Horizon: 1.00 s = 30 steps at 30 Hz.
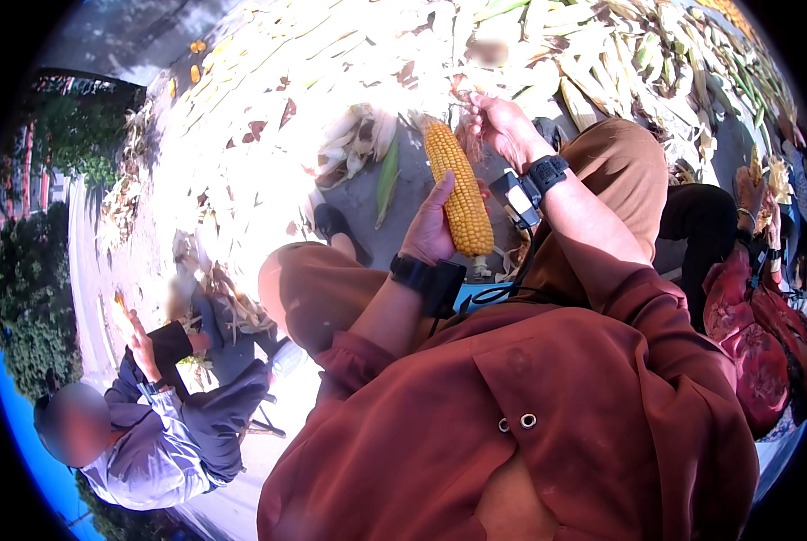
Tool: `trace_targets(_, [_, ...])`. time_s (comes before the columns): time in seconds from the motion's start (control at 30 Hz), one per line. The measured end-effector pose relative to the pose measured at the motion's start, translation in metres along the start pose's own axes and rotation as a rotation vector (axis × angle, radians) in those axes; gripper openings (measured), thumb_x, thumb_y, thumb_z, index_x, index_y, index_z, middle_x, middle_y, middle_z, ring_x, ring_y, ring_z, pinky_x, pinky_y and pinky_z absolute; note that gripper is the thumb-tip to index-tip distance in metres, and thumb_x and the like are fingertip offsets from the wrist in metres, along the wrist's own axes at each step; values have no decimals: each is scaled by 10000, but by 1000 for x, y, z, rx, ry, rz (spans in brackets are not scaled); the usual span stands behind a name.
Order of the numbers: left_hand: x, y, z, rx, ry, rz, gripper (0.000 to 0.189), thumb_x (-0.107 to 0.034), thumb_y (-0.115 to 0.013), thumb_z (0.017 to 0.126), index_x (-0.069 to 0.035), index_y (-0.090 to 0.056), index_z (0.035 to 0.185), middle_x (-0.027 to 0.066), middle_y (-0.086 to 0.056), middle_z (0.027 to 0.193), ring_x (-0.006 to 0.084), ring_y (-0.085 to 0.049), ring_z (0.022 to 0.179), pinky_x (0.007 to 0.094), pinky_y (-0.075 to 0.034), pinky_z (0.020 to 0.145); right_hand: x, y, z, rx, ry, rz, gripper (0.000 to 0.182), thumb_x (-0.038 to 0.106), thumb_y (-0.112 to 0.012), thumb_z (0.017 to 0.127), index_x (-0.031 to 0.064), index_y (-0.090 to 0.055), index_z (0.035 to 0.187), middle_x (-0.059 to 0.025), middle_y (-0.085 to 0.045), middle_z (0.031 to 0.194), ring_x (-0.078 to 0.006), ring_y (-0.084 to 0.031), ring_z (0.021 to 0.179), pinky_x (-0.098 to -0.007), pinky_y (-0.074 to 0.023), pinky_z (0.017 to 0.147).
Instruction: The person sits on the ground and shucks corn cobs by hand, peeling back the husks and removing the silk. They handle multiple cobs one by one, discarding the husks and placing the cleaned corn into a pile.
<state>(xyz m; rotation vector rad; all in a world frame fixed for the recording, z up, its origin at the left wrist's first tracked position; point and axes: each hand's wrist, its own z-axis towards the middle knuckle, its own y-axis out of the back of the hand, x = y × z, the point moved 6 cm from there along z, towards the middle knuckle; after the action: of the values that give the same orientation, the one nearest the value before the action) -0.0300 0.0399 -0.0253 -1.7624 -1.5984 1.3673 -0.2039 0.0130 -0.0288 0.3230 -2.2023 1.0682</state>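
Note:
My left hand (432, 228) is wrapped around the lower half of a husked yellow ear of corn (455, 179). The ear is tilted, its pale stalk end towards me and its tip pointing away. Just beyond the tip, on the right, my right hand (505, 128) has its fingers pinched together on thin reddish-brown corn silk (469, 143). Both wrists wear black straps with small devices, and a black cable (526, 260) runs from the right one. A loose heap of pale husks (357, 142) and a green husk leaf (388, 181) lie on the ground past my knees.
Husks (599, 67) cover much of the sunlit ground ahead. Several yellow ears (195, 73) lie at the far left. A seated person (166, 433) on the left holds an ear; another person's hand (750, 193) holds corn close on my right. Trees (28, 291) stand beyond the left side.

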Motion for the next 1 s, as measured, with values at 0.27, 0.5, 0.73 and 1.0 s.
trace_targets(0.27, [-3,0,-1,-25,6,-35,478,-371,-636,845,-43,-464,1147,122,-587,1015,249,-592,912,423,-525,761,1,0,-2,-1,3,-120,170,166,-473,942,13,-542,910,-15,-487,692,-102,-422,554,-228,-368,464])
trace_targets(0.5, [-1,-3,-1,-10,5,-6,477,-370,-634,843,-42,-470,1149,149,-586,978,265,-596,888,431,-520,764,-13,-6,-9,102,-145,-125,244,303,-523,931,59,-526,949,-29,-541,773,-88,-480,601,-218,-402,478])
trace_targets(0.73, [-1,-2,-2,4,13,-2,457,-365,-599,866,-34,-483,1160,132,-587,977,260,-603,861,426,-521,776,-23,-13,-9,252,-259,-122,320,364,-587,889,82,-528,1028,-41,-587,891,-139,-556,747,-286,-477,592])
trace_targets(1.0, [3,-3,-3,19,31,39,455,-325,-632,853,-42,-476,1173,112,-572,1021,256,-601,863,426,-520,792,-21,-20,-14,207,-224,-114,346,315,-624,871,37,-576,1071,-54,-639,924,-171,-592,838,-332,-493,763])
